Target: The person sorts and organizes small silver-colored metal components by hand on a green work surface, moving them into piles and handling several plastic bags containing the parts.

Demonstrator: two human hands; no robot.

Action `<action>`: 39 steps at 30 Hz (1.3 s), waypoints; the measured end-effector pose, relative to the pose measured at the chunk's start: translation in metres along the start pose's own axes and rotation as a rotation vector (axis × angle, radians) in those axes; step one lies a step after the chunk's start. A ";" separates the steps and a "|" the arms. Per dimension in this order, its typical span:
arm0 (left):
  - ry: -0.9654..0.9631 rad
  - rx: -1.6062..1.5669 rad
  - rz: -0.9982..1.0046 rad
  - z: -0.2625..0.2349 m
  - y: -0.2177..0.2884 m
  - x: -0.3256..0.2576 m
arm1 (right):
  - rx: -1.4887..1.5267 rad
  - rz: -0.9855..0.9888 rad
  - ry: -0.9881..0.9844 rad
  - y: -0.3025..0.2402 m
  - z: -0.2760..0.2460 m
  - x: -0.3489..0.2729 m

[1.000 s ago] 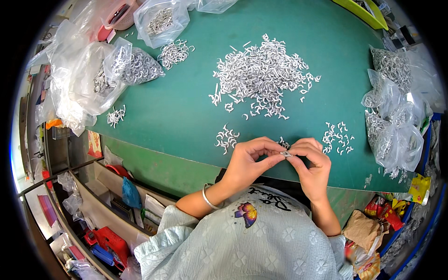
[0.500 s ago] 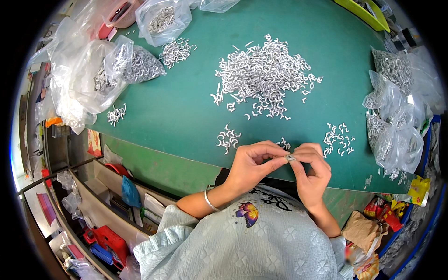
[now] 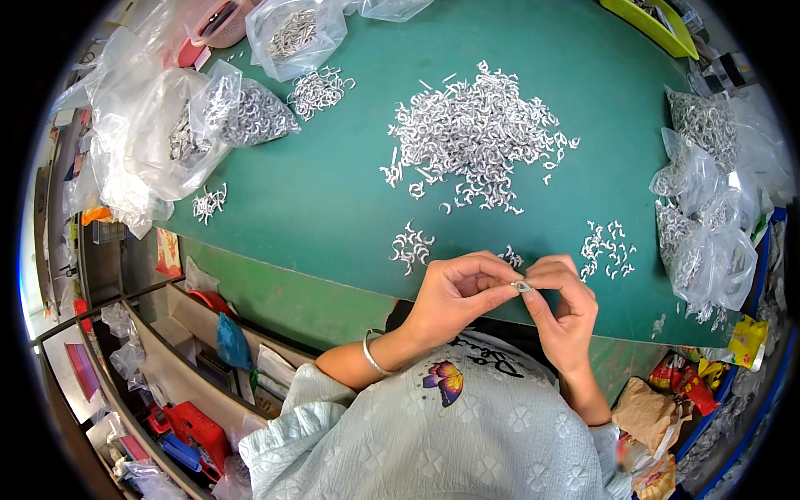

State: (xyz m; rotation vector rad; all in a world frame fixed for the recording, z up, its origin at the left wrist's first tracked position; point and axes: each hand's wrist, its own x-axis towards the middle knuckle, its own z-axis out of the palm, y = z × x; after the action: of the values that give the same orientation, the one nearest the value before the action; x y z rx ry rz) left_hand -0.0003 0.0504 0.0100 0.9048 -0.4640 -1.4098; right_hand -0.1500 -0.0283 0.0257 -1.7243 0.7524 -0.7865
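Note:
My left hand (image 3: pixel 458 296) and my right hand (image 3: pixel 565 310) meet at the near edge of the green table (image 3: pixel 317 192). Together their fingertips pinch one small silvery metal piece (image 3: pixel 522 287). A large heap of small silvery curved parts (image 3: pixel 475 137) lies in the middle of the table beyond my hands. Smaller clusters of the same parts lie close by: one (image 3: pixel 411 247) just left of my hands, one (image 3: pixel 608 247) to the right, and a tiny one (image 3: pixel 511 257) directly behind my fingers.
Clear plastic bags holding metal parts crowd the left (image 3: pixel 208 117) and right (image 3: pixel 700 217) table edges. Another bag (image 3: pixel 296 29) sits at the far left. A yellow-green tray (image 3: pixel 646 21) is at the far right. Shelves with red and blue items (image 3: pixel 187 425) stand lower left.
My hands stay joined at the table's near edge, with only slight finger shifts on the small metal piece. The piles have not moved.

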 end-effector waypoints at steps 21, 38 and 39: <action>0.275 0.955 0.411 -0.014 -0.005 0.009 | -0.545 -0.074 0.008 0.014 -0.007 0.009; 0.137 0.859 0.423 -0.002 -0.003 0.008 | -0.142 0.053 -0.046 0.007 0.001 0.008; 0.135 0.878 0.432 0.000 -0.003 0.010 | -0.148 0.051 -0.048 0.007 -0.004 0.008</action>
State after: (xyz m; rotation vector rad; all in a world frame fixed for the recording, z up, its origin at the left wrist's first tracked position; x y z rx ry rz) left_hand -0.0009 0.0415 0.0052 1.4725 -1.1427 -0.7119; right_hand -0.1491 -0.0388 0.0211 -1.8425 0.8358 -0.6659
